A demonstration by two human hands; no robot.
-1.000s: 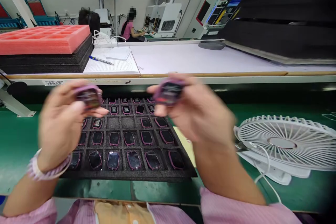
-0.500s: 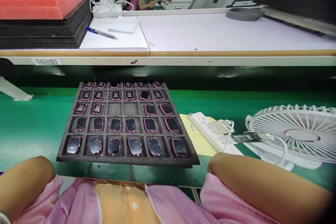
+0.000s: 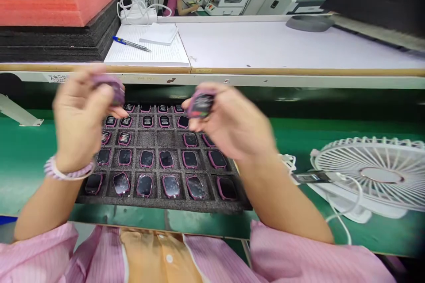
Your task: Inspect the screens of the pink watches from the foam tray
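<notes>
My left hand [image 3: 79, 119] is raised over the left side of a black foam tray [image 3: 159, 205] and pinches a pink-rimmed watch case [image 3: 111, 86]. Over the tray's right half my right hand [image 3: 232, 126] holds a second pink watch case [image 3: 201, 104] at its fingertips. Both hands are blurred by motion. The tray lies on the green mat and its pockets hold several pink-rimmed watch cases with dark screens [image 3: 166, 158]; two pockets in the middle row are bare.
A white desk fan [image 3: 372, 174] lies on the green mat [image 3: 23, 159] at the right, its cable running leftward. Behind is a raised white bench [image 3: 282, 48] with a notebook and pen [image 3: 133, 44], and stacked pink and black foam [image 3: 53, 13]. A person sits at machines far back.
Half a second ago both hands were down out of view below the tray. They have come back up over the tray, each holding a watch case.
</notes>
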